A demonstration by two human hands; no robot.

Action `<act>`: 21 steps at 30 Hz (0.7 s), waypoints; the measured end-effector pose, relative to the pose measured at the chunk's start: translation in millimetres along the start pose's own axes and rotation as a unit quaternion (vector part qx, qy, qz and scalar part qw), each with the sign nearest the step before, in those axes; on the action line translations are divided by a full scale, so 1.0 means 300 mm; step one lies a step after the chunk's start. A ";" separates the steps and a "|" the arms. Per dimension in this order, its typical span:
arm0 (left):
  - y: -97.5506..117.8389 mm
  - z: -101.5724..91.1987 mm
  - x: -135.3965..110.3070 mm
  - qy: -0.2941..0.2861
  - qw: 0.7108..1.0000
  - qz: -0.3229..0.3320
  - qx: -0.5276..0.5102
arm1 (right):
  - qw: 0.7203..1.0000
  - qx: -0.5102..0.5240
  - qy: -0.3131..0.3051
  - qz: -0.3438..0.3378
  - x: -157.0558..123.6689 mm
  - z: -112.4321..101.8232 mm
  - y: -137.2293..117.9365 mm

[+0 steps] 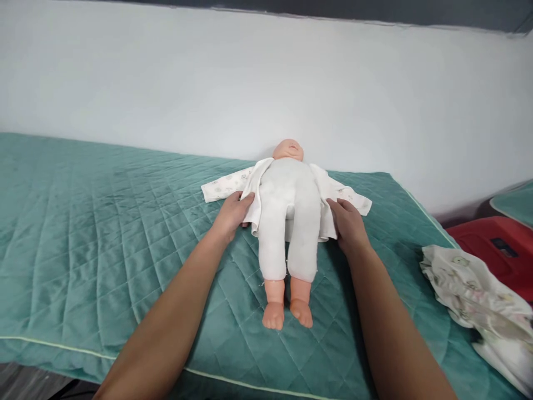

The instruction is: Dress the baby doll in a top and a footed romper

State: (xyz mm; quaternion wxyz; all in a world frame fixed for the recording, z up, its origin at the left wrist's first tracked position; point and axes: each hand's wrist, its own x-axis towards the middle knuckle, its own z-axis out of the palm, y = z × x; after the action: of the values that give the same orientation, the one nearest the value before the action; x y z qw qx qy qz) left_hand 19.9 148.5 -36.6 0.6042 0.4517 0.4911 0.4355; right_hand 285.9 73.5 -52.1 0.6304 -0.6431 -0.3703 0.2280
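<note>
A baby doll [287, 222] with a white cloth body lies on its back, feet toward me. Under its torso is spread a white printed baby shirt [228, 185], open at the front, with its sleeves stretched out to both sides. My left hand [233, 214] pinches the shirt's left front edge between thumb and fingers. On the other side, my right hand [346, 222] grips the right front edge near the hem. Whether the doll's arms are inside the sleeves cannot be seen.
A green quilted cover [104, 250] lies over the bed, against a white wall [166, 83]. At the right edge rests crumpled printed baby clothing [470, 283]. Beyond it stands a red plastic object [487, 239].
</note>
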 end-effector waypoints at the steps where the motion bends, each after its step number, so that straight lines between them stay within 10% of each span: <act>1: 0.000 -0.003 0.001 0.018 1.000 0.011 0.003 | 1.000 -0.017 0.015 0.002 0.001 0.000 0.008; 10: -0.004 0.013 -0.001 0.114 0.973 0.192 0.061 | 0.994 -0.103 -0.006 -0.030 -0.111 -0.007 -0.037; 21: -0.010 0.078 -0.079 -0.006 0.959 0.271 0.082 | 0.953 -0.257 -0.080 -0.141 -0.252 -0.033 -0.002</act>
State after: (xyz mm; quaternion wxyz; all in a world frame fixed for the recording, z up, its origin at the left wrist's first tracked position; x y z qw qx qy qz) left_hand 40.1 122.3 -32.2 0.4273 0.6187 0.3808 0.5382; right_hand 246.4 9.4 -63.6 0.4378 -0.7044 -0.5523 0.0843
